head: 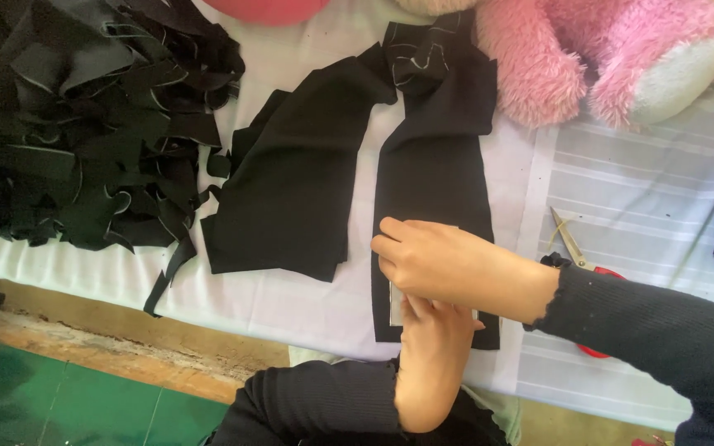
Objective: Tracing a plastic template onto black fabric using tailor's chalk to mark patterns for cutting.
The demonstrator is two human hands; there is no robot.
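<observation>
My right hand lies flat on a long strip of black fabric, pressing down a pale stiff template whose edge peeks out beneath it. My left hand comes up from the near edge and touches the lower end of the same template, fingers resting on it. Both arms wear black knit sleeves. A second, wider black fabric piece lies just left of the strip.
A large heap of black fabric scraps fills the far left. Scissors with red handles lie right of my right arm. A pink plush toy sits at the back right. The white cloth-covered table ends above a green floor.
</observation>
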